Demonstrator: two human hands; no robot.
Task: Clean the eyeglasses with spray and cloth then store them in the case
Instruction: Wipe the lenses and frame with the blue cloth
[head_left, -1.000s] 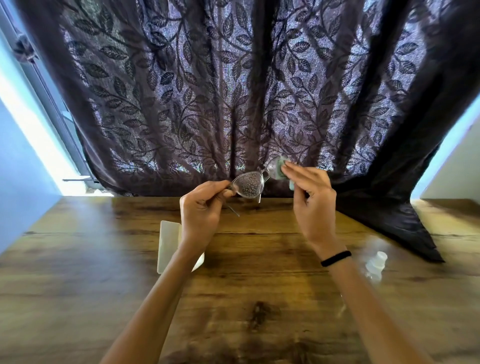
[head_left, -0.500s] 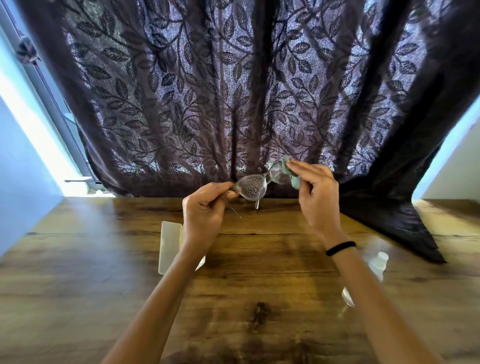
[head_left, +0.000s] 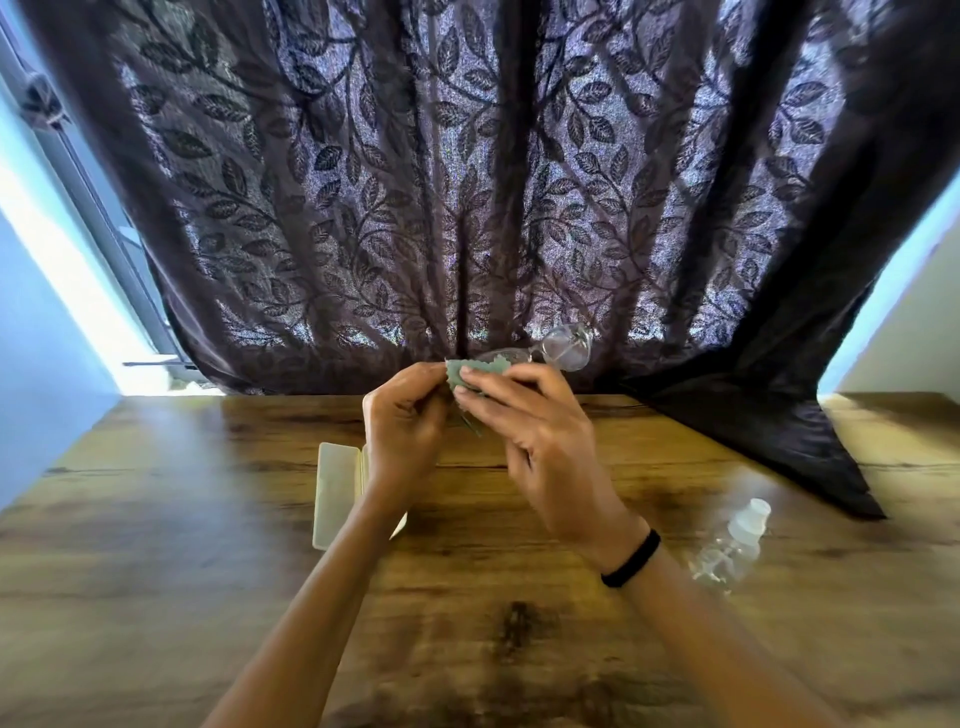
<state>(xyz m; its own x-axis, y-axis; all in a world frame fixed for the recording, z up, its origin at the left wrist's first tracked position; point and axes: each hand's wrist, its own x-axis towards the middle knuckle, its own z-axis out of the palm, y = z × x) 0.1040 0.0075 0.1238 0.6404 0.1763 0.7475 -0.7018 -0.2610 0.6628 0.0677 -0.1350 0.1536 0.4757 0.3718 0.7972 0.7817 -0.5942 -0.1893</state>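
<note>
I'm gripping glasses (head_left: 567, 347) in my left hand (head_left: 405, 426), pinching cloth (head_left: 467, 373) over them with my right hand (head_left: 545, 447), above table (head_left: 156, 519)

So the backdrop here is a big sheer curtain (head_left: 467, 182), dark purple-brown with a leafy vine pattern, daylight glowing through it. Its right-hand end spills onto the far right corner of the wooden table (head_left: 156, 571) in a dark heap. The table has rustic grain, with a dark knot (head_left: 519, 623) toward the front edge. A window frame (head_left: 104, 208) peeks out left of the curtain, with a blue wall (head_left: 36, 338) beside it.
</note>
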